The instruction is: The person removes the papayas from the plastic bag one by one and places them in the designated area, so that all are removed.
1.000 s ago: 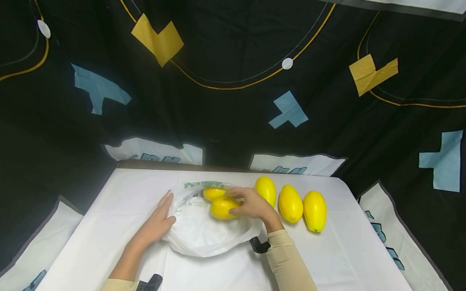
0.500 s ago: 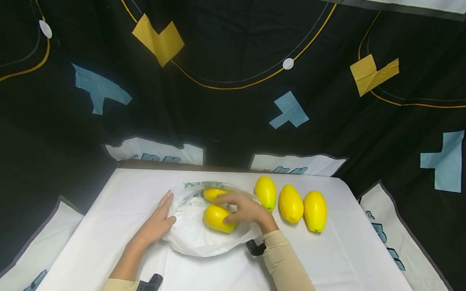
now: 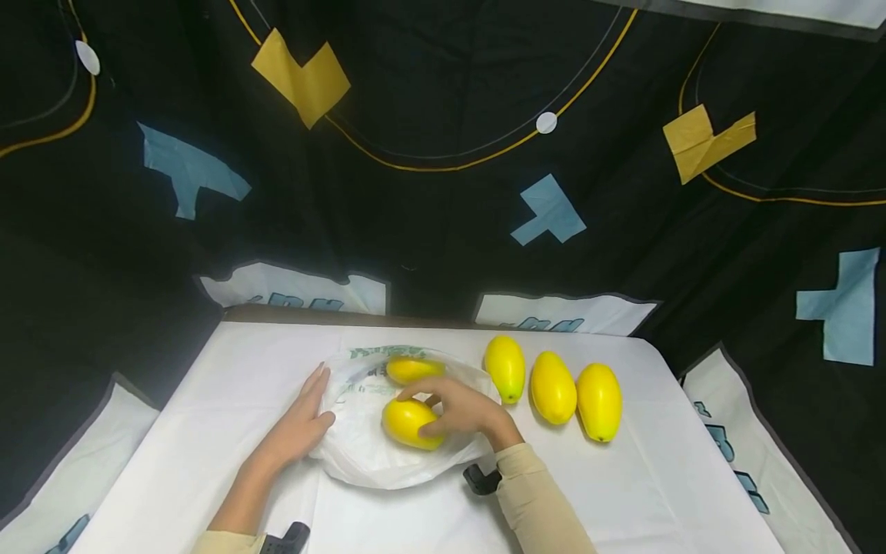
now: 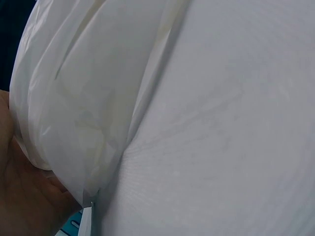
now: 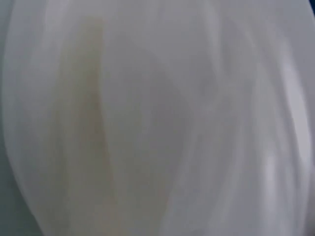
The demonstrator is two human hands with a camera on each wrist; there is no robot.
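Note:
A white translucent plastic bag [image 3: 367,454] with green print lies with its mouth spread in the head view. Inside it, my right hand [image 3: 460,404] holds a smooth yellow oval fruit [image 3: 404,422], thumb and fingers around its right end. Behind this lies another yellow fruit [image 3: 413,369], also in the bag. My left hand [image 3: 304,419] rests against the bag's left side with its fingers stretched out. In the left wrist view, the bag wall [image 4: 93,108] leans against the left hand [image 4: 29,191]. Blurred bag plastic [image 5: 147,123] fills the right wrist view and hides the right hand.
Three more yellow fruits stand in a row right of the bag: the left one [image 3: 505,368], the middle one [image 3: 552,387] and the right one [image 3: 599,402]. All rest on a white-covered table [image 3: 664,477]. A black curtain [image 3: 429,238] hangs behind it.
My right hand has moved left and slightly toward me inside the bag, bringing the held yellow fruit away from the one behind. The left hand has not moved.

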